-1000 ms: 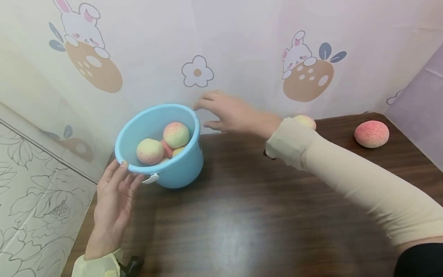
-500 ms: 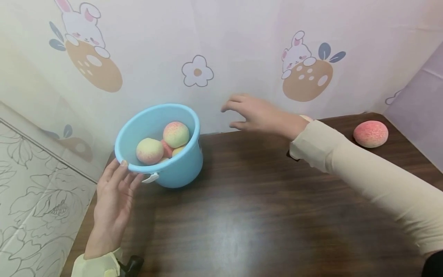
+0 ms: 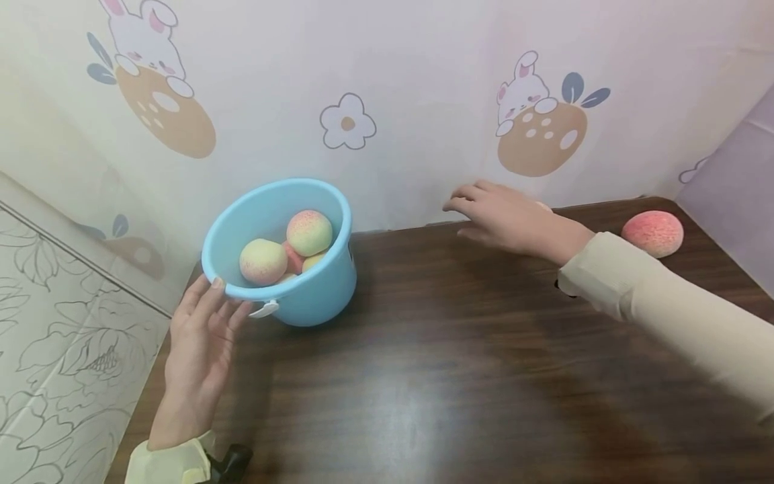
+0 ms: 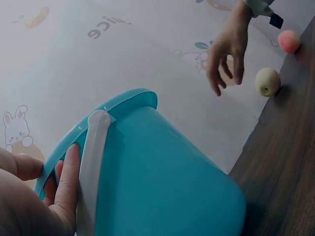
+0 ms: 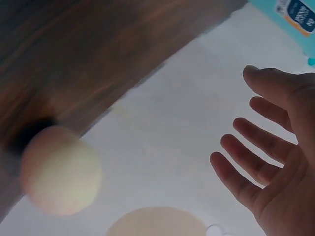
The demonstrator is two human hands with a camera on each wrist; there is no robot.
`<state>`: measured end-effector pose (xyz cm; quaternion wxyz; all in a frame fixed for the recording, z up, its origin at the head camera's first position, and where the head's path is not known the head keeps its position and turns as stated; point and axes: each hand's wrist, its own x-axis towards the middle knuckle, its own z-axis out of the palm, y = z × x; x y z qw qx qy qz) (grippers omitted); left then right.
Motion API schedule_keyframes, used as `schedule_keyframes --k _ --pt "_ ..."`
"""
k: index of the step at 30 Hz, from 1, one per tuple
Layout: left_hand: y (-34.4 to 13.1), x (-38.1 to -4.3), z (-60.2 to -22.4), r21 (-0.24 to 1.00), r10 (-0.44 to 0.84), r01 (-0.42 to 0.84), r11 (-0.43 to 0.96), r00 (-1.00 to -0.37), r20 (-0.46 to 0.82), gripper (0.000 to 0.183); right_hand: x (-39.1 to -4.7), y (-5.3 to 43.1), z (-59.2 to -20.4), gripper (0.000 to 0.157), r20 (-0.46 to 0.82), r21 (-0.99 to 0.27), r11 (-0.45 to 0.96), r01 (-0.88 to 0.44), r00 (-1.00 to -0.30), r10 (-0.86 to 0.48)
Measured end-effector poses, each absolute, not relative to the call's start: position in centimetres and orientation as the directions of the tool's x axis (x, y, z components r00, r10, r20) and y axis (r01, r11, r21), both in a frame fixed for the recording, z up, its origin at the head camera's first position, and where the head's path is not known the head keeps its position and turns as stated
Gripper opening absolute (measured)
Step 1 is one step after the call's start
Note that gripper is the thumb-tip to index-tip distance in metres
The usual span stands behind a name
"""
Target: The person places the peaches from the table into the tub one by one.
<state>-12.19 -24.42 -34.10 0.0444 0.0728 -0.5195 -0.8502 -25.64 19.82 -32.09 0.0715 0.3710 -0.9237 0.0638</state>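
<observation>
A light blue bucket [image 3: 320, 296] stands at the left of the table, holding several peaches [image 3: 263, 261]. My left hand [image 3: 196, 353] grips its near-left rim, thumb over the edge and fingers beneath, beside the white handle [image 4: 92, 167]. Nothing is in my right hand [image 3: 508, 218], which hovers above the back of the table with fingers spread and slightly bent. A pale yellow peach [image 5: 61, 172] lies near that hand; the forearm and hand hide most of it in the head view. Farther right rests a pinkish-red peach [image 3: 653, 233].
The dark brown wooden table [image 3: 411, 363] ends at the back against a wall covering [image 3: 417, 121] printed with rabbits and a flower. A white panel with floral line drawings [image 3: 66, 349] borders the left side.
My right hand has moved right, away from the bucket and toward the pale peach, and sunk a little. My left hand and the bucket have stayed in place.
</observation>
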Motion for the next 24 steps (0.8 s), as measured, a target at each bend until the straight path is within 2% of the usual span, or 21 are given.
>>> schedule_keyframes --k 8,16,24 --pt "-24.5 -12.2 -34.0 0.893 -0.15 -0.003 -0.451 -0.985 -0.079 0.057 -25.6 23.0 -33.5 0.047 0.13 -0.051 0.77 -0.636 -0.769 -0.626" --pt "-24.5 -12.2 -34.1 0.897 -0.155 -0.001 -0.442 -0.985 -0.078 0.056 -26.6 25.8 -34.6 0.056 0.003 -0.073 0.852 -0.519 -0.854 -0.52" --pt "-24.5 -12.3 -34.0 0.888 -0.156 0.0 -0.459 -0.984 -0.081 0.056 -27.7 28.1 -36.1 0.055 0.0 -0.078 0.868 -0.49 -0.871 -0.492"
